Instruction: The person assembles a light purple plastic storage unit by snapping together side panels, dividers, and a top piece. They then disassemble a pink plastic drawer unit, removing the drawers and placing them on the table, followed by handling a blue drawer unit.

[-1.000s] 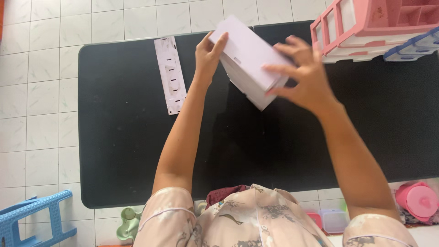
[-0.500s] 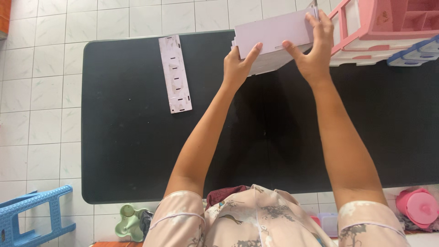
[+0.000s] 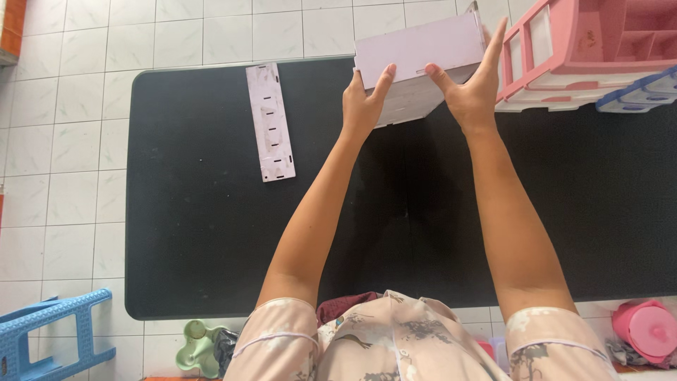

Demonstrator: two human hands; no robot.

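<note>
we see the black bench [image 3: 211, 233] filling the middle of the frame. at upper centre our left hand [image 3: 364, 106] and right hand [image 3: 471, 88] press spread fingers against a pale lilac box [image 3: 416, 53], gripping it at the bench's far edge. a slotted lilac panel [image 3: 270, 121] lies at upper left.

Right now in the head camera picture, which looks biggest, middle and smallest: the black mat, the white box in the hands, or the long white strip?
1. Black mat, by far the largest.
2. White box, held between the left hand and right hand.
3. White strip, lying flat on the mat.
The box is raised nearer the camera, so its lead is unsure.
</note>
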